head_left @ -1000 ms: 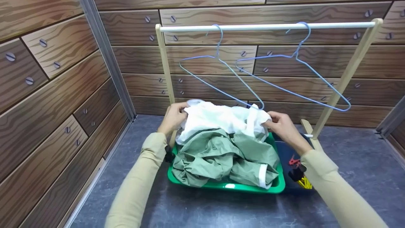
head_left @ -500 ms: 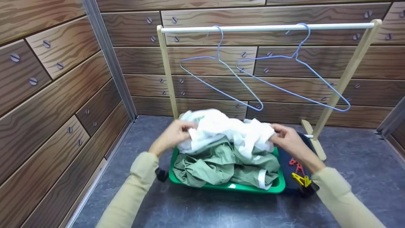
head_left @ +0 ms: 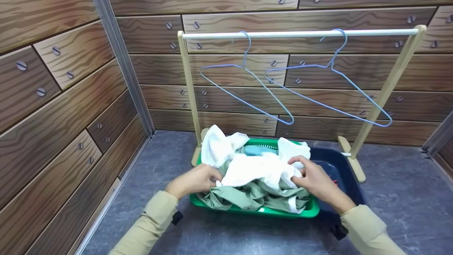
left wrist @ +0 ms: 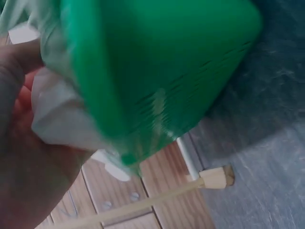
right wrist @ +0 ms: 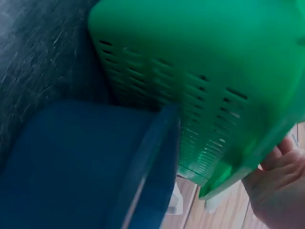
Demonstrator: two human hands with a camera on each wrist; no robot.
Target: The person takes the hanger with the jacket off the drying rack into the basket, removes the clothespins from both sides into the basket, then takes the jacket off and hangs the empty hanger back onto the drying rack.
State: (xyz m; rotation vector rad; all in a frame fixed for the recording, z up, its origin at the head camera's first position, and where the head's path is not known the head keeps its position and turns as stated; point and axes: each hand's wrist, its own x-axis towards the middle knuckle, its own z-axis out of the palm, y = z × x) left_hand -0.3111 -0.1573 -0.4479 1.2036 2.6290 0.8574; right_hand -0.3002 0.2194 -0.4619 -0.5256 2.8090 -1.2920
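Note:
A green basket point(head_left: 254, 211) holds a crumpled heap of clothing. White cloth point(head_left: 253, 170) lies bunched across the top, over a sage-green garment point(head_left: 233, 198) with a white band. At the basket's left side, my left hand point(head_left: 198, 180) pinches the near-left edge of the white cloth; the left wrist view has pale cloth point(left wrist: 62, 114) in its fingers beside the basket rim. My right hand point(head_left: 316, 181) grips the right end of the white cloth between thumb and curled fingers. Light-blue cloth point(head_left: 260, 150) shows at the back of the basket.
A dark blue tub point(head_left: 339, 164) stands against the basket's right side, with something red point(head_left: 334, 181) in it. Behind rises a wooden rack with a white rail point(head_left: 293, 34), where two blue wire hangers point(head_left: 244, 65) hang. Wood-patterned walls enclose the back and left.
Both hands have come down and toward me, drawing the white cloth over the green garment. The basket's back rim and the light-blue cloth have come into sight.

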